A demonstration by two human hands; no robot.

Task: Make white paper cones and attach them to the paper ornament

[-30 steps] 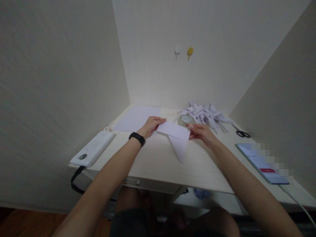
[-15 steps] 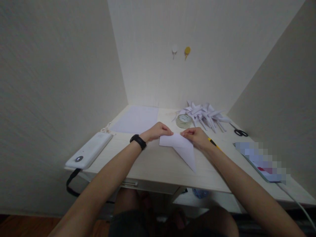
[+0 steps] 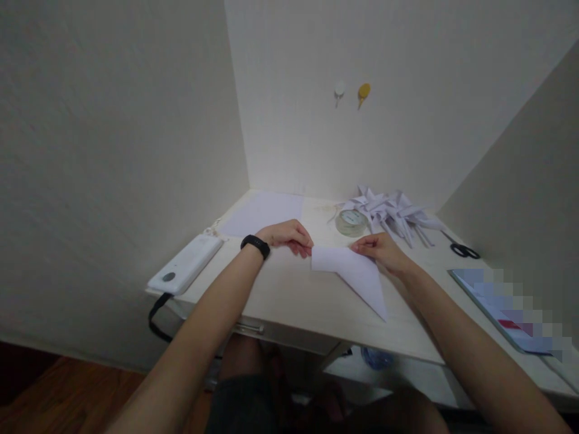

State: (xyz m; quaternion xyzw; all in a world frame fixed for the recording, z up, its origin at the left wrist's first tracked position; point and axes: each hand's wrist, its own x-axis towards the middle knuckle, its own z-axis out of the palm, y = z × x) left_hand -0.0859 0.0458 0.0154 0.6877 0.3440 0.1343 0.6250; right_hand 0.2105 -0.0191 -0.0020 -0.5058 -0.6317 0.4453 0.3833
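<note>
Folded paper (image 3: 350,274): a white sheet folded to a long triangle, lying flat on my desk (image 3: 294,295), its broad end toward the wall and its point running out toward the near right edge.
My left hand (image 3: 289,235): palm down with fingers curled, the fingertips pressing at the paper's left corner; I wear a black band (image 3: 256,245) on that wrist.
My right hand (image 3: 382,250): fingers drawn together, pinching the paper's upper right edge and holding it down on the desk.
Tape roll (image 3: 351,222): a clear roll just beyond the paper, between my two hands and the wall.
Folded pieces (image 3: 393,212): a heap of white folded paper shapes right of the tape roll.
Blank sheets (image 3: 265,211): flat white paper at the far left of the desk, behind my left hand.
Scissors (image 3: 461,248): black-handled, far right, past the heap.
White device (image 3: 187,271): on the left desk edge, a black cord hanging from it.
Tablet (image 3: 502,304): at my right, its screen blurred.
Wall hooks (image 3: 350,93): one white, one yellow, above the desk.
</note>
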